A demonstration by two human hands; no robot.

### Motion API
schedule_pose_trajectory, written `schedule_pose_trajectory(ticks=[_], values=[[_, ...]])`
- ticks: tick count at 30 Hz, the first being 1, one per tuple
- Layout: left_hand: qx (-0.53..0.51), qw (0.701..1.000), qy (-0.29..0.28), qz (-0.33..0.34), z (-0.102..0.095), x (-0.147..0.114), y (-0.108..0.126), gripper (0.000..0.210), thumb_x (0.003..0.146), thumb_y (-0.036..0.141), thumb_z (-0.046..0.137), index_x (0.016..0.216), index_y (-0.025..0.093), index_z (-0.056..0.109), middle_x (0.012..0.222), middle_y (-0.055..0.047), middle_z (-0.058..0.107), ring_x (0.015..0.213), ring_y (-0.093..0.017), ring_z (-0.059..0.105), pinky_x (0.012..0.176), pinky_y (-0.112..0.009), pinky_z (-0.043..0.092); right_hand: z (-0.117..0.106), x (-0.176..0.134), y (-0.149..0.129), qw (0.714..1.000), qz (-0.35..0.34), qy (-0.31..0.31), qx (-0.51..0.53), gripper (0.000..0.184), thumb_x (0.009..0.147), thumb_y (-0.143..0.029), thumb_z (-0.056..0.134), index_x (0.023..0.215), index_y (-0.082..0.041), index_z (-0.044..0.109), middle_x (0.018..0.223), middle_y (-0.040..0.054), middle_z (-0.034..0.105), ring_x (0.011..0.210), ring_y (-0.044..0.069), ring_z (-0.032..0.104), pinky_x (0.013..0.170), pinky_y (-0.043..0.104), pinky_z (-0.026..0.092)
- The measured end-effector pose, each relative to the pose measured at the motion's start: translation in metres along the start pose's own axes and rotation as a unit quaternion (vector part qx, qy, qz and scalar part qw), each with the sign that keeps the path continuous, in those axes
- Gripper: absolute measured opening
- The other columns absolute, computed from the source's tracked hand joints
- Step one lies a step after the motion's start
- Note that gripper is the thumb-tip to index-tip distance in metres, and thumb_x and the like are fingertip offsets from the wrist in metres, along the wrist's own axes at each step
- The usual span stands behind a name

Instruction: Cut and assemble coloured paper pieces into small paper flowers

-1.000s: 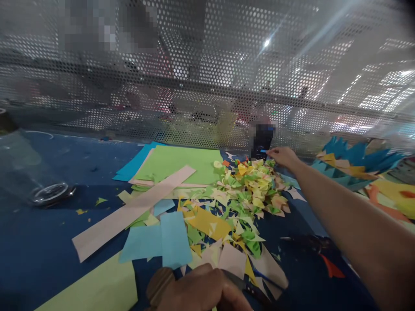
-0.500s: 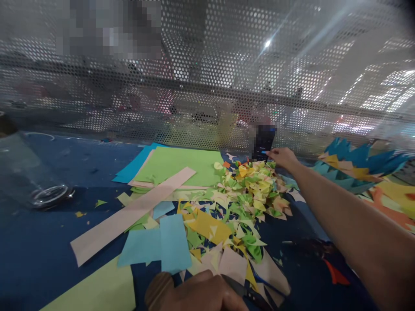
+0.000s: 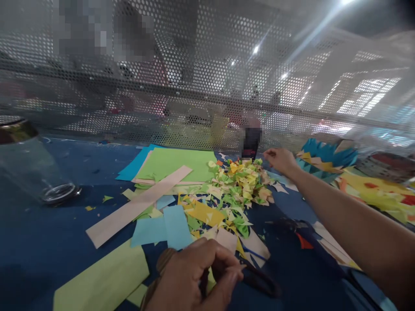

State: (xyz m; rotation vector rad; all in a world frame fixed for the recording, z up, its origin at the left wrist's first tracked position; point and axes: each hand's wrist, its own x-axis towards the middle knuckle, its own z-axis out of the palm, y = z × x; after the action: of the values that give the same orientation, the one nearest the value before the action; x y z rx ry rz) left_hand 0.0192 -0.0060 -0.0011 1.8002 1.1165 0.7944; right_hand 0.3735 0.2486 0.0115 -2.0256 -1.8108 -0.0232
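Observation:
My left hand (image 3: 201,276) is low in the middle, its thumb and fingers curled into a pinch; what lies between them is too small to make out. Beside it lie a dark loop, like a scissors handle (image 3: 264,283), and a brown rounded object (image 3: 164,258), partly hidden by the hand. My right hand (image 3: 280,160) reaches to the back right, fingers slightly apart and holding nothing. It is just right of a dark upright phone (image 3: 250,144), not touching it. A heap of yellow and green paper scraps (image 3: 246,181) lies below the phone.
Green sheets (image 3: 181,162) lie under a long pale pink strip (image 3: 139,207). Light-blue pieces (image 3: 177,226) are nearby. A clear jar (image 3: 29,168) stands left. Blue zigzag-cut paper (image 3: 330,153) and a yellow sheet (image 3: 372,183) are right. A perforated metal screen (image 3: 194,82) rises behind.
My right hand has come off the phone and drawn back to its right. My left hand has risen further into view, now pinching. The view has turned slightly.

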Motion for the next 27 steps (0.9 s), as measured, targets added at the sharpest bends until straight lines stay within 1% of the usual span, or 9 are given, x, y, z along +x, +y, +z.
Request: schedule_pose_trajectory(ticks=[2, 4, 7, 10, 13, 16, 19, 22, 27], values=[[-0.019, 1.000, -0.002, -0.015, -0.002, -0.001, 0.000, 0.018, 0.088, 0.036, 0.059, 0.087, 0.023, 0.071, 0.077, -0.003, 0.073, 0.064, -0.015, 0.063, 0.058, -0.024, 0.046, -0.007, -0.023, -0.010, 0.999, -0.036, 0.021, 0.000, 0.022, 0.098, -0.032, 0.057, 0.105, -0.016, 0.069, 0.099, 0.0070, 0.072, 0.081, 0.018, 0.068, 0.077, 0.034, 0.055], [-0.042, 0.998, 0.003, -0.039, -0.004, -0.001, 0.000, 0.019, 0.089, 0.038, 0.059, 0.087, 0.022, 0.069, 0.078, -0.003, 0.073, 0.067, -0.015, 0.064, 0.060, -0.024, 0.047, -0.012, -0.050, -0.021, 0.996, -0.082, 0.036, 0.000, 0.020, 0.096, -0.029, 0.054, 0.099, -0.018, 0.070, 0.087, 0.0057, 0.074, 0.071, 0.018, 0.067, 0.067, 0.029, 0.051], [-0.085, 0.994, -0.002, -0.067, -0.004, 0.000, -0.001, 0.019, 0.090, 0.039, 0.059, 0.089, 0.020, 0.065, 0.083, -0.005, 0.074, 0.078, -0.018, 0.068, 0.062, -0.024, 0.047, -0.015, -0.092, -0.040, 0.985, -0.168, 0.045, -0.011, 0.018, 0.091, -0.029, 0.054, 0.092, -0.020, 0.070, 0.088, 0.0059, 0.073, 0.073, 0.020, 0.066, 0.065, 0.029, 0.045], [-0.127, 0.990, -0.008, -0.058, -0.002, 0.001, -0.003, 0.017, 0.092, 0.037, 0.060, 0.095, 0.020, 0.063, 0.090, -0.006, 0.075, 0.087, -0.019, 0.069, 0.068, -0.027, 0.048, -0.016, -0.132, -0.060, 0.969, -0.244, 0.032, -0.015, 0.015, 0.091, -0.029, 0.052, 0.090, -0.023, 0.066, 0.090, 0.0045, 0.072, 0.072, 0.019, 0.065, 0.064, 0.028, 0.043], [-0.148, 0.988, 0.001, -0.041, 0.001, 0.001, -0.005, 0.018, 0.092, 0.036, 0.061, 0.100, 0.020, 0.063, 0.093, -0.006, 0.076, 0.088, -0.019, 0.069, 0.077, -0.030, 0.050, -0.019, -0.165, -0.078, 0.956, -0.293, 0.029, -0.018, 0.016, 0.094, -0.031, 0.049, 0.089, -0.024, 0.062, 0.082, 0.0031, 0.069, 0.067, 0.019, 0.063, 0.060, 0.029, 0.041], [-0.159, 0.986, 0.003, -0.045, 0.001, 0.003, -0.006, 0.022, 0.092, 0.037, 0.060, 0.102, 0.018, 0.062, 0.090, -0.007, 0.076, 0.085, -0.018, 0.069, 0.075, -0.030, 0.049, -0.025, -0.190, -0.092, 0.939, -0.342, 0.017, -0.011, 0.017, 0.097, -0.028, 0.045, 0.093, -0.024, 0.060, 0.086, 0.0053, 0.068, 0.070, 0.020, 0.063, 0.062, 0.032, 0.043], [-0.163, 0.985, -0.005, -0.048, 0.000, 0.004, -0.006, 0.019, 0.092, 0.034, 0.060, 0.101, 0.018, 0.062, 0.091, -0.006, 0.076, 0.086, -0.017, 0.068, 0.072, -0.027, 0.048, -0.028, -0.202, -0.098, 0.933, -0.360, 0.001, 0.001, 0.015, 0.097, -0.028, 0.045, 0.091, -0.025, 0.058, 0.084, 0.0050, 0.068, 0.071, 0.021, 0.064, 0.060, 0.033, 0.043], [-0.127, 0.991, -0.025, -0.047, -0.002, 0.002, -0.001, 0.016, 0.091, 0.032, 0.060, 0.099, 0.019, 0.064, 0.091, -0.005, 0.076, 0.084, -0.016, 0.068, 0.073, -0.027, 0.048, -0.028, -0.198, -0.095, 0.936, -0.350, -0.010, 0.021, 0.016, 0.097, -0.032, 0.047, 0.087, -0.026, 0.057, 0.081, 0.0032, 0.068, 0.067, 0.019, 0.063, 0.059, 0.031, 0.044], [-0.068, 0.995, -0.036, -0.056, -0.004, -0.002, 0.004, 0.020, 0.091, 0.039, 0.058, 0.095, 0.021, 0.066, 0.087, -0.004, 0.077, 0.079, -0.017, 0.068, 0.071, -0.027, 0.049, -0.025, -0.153, -0.069, 0.964, -0.261, 0.008, 0.054, 0.019, 0.094, -0.035, 0.051, 0.082, -0.024, 0.059, 0.070, 0.0008, 0.067, 0.057, 0.016, 0.059, 0.055, 0.027, 0.042]])
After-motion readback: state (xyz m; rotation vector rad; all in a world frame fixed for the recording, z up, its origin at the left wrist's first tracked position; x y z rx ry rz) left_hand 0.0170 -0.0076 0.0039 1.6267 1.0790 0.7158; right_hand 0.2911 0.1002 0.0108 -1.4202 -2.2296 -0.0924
